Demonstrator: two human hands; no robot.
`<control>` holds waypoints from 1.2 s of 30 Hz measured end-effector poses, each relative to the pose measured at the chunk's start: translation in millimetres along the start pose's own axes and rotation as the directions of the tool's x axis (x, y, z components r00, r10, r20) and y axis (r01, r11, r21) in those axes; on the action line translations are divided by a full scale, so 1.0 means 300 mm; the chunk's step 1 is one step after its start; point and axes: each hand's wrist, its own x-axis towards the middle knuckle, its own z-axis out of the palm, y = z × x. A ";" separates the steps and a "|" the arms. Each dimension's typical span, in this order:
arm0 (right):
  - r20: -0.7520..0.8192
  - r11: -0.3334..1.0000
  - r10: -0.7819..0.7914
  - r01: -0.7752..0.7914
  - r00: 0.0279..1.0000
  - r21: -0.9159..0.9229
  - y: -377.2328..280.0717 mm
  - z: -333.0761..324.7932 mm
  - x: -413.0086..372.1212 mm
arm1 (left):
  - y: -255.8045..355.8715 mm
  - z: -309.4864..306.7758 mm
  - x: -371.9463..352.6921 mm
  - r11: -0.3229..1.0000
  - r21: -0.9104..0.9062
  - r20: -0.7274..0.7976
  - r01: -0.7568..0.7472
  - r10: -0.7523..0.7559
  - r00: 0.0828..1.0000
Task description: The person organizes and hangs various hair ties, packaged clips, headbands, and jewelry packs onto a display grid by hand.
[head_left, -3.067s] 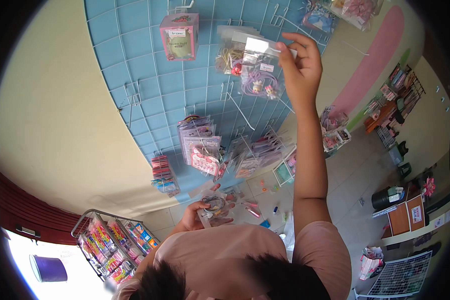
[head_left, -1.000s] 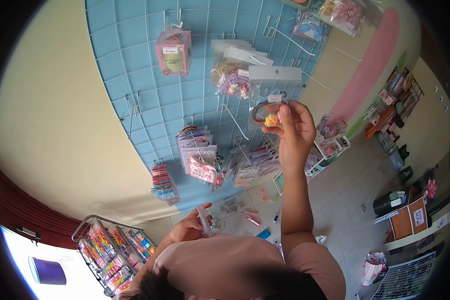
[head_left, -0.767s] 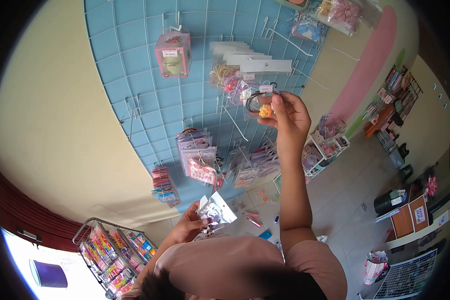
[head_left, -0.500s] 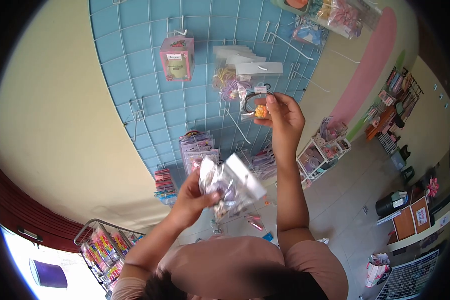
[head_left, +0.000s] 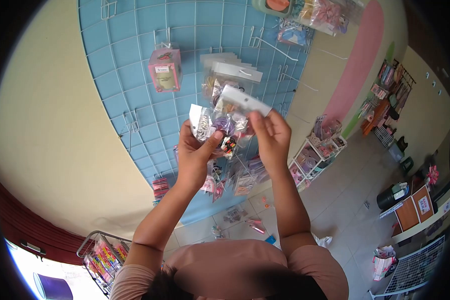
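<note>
My left hand [head_left: 195, 150] is closed on a small bunch of clear plastic packets [head_left: 222, 125] with white header strips, its thumb pressed over the front. Purple hair ties and dark, colourful pieces show through the plastic. At the right end of the topmost packet's white header [head_left: 255, 102], my right hand [head_left: 274, 137] pinches with thumb and fingers. Just behind and above both hands, more header-topped packets [head_left: 237, 71] hang from a hook on the blue wire grid [head_left: 130, 75]. The held bunch partly covers them.
A pink box [head_left: 166, 70] hangs on the grid to the left. Bare hooks [head_left: 275, 45] jut out on the right. Below the hands hang other packaged goods [head_left: 247, 182]. A white rack [head_left: 310, 160] stands at right, and small items [head_left: 255, 226] lie on the tiled floor.
My left hand has risen with its packets to just below the hook. My right hand has left the hanging packet and moved down and left onto a header in the bunch.
</note>
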 end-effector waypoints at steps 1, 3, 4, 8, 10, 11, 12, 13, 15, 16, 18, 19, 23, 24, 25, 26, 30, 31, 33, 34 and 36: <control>-0.020 0.999 -0.034 0.034 0.999 0.008 -0.002 -0.006 0.019 | 0.002 -0.009 0.003 1.000 0.020 -0.004 -0.007 0.007 1.000; -0.064 0.994 -0.103 0.104 0.993 0.014 -0.037 -0.004 0.070 | 0.031 -0.003 -0.003 0.998 0.004 -0.039 -0.058 0.058 0.998; -0.058 0.993 -0.118 0.116 0.991 -0.031 -0.042 -0.005 0.098 | 0.041 -0.005 -0.007 0.996 0.014 -0.041 -0.094 0.094 0.995; 0.002 0.993 -0.029 0.029 1.000 -0.112 -0.029 -0.014 0.171 | 0.077 -0.050 0.018 0.964 0.120 0.196 -0.239 0.213 0.957; 0.011 0.988 0.068 -0.065 0.998 -0.141 -0.032 -0.032 0.170 | 0.116 -0.060 0.027 0.964 0.164 0.245 -0.209 0.166 0.955; 0.017 0.982 0.116 -0.112 0.993 -0.155 -0.031 -0.036 0.171 | 0.135 -0.064 0.031 0.963 0.186 0.267 -0.197 0.143 0.953; 0.009 0.985 0.106 -0.104 0.994 -0.138 -0.023 -0.033 0.174 | 0.155 -0.067 0.034 0.956 0.243 0.290 -0.167 0.092 0.953; 0.000 0.988 0.098 -0.098 0.995 -0.120 -0.011 -0.032 0.179 | 0.164 -0.060 0.040 0.955 0.244 0.314 -0.168 0.087 0.946; -0.016 0.990 0.075 -0.076 0.997 -0.118 0.011 -0.029 0.194 | 0.179 -0.038 0.053 0.954 0.246 0.362 -0.169 0.071 0.929; -0.022 0.989 0.059 -0.062 0.998 -0.133 0.020 -0.027 0.206 | 0.212 -0.023 0.051 0.980 0.199 0.401 -0.014 -0.068 0.913; -0.029 0.993 0.030 -0.034 0.999 -0.111 0.021 -0.024 0.202 | 0.227 0.016 0.064 0.956 0.262 0.469 -0.130 -0.008 0.883; -0.032 0.997 0.014 -0.017 0.999 -0.075 0.013 -0.024 0.196 | 0.230 0.041 0.071 0.938 0.289 0.505 -0.191 0.020 0.863; 0.024 0.994 -0.105 0.105 0.994 0.008 -0.002 -0.066 0.175 | 0.227 0.110 0.090 0.940 0.146 0.496 -0.308 0.199 0.845; 0.005 0.994 -0.111 0.111 0.994 0.007 -0.010 -0.065 0.175 | 0.230 0.111 0.095 0.935 0.159 0.524 -0.316 0.191 0.830; -0.013 0.993 -0.116 0.116 0.993 0.004 -0.028 -0.056 0.177 | 0.234 0.107 0.101 0.930 0.172 0.551 -0.324 0.182 0.814; -0.032 0.993 -0.120 0.121 0.992 0.002 -0.038 -0.051 0.178 | 0.239 0.103 0.107 0.925 0.183 0.577 -0.333 0.173 0.798; -0.016 0.998 -0.012 0.011 1.000 -0.056 -0.031 -0.049 0.202 | 0.219 0.087 0.124 0.869 0.236 0.631 -0.435 0.204 0.748; -0.010 0.998 0.018 -0.019 1.000 -0.057 -0.028 -0.046 0.199 | 0.214 0.082 0.125 0.875 0.247 0.617 -0.417 0.190 0.764; 0.005 0.997 0.032 -0.031 0.999 -0.068 -0.012 -0.045 0.200 | 0.209 0.073 0.127 0.884 0.268 0.586 -0.383 0.166 0.793; 0.013 0.997 0.017 -0.016 1.000 -0.078 0.008 -0.047 0.199 | 0.209 0.068 0.131 0.891 0.276 0.576 -0.360 0.147 0.804; 0.000 0.996 0.008 -0.008 1.000 -0.086 0.016 -0.042 0.199 | 0.209 0.061 0.143 0.905 0.289 0.554 -0.312 0.108 0.826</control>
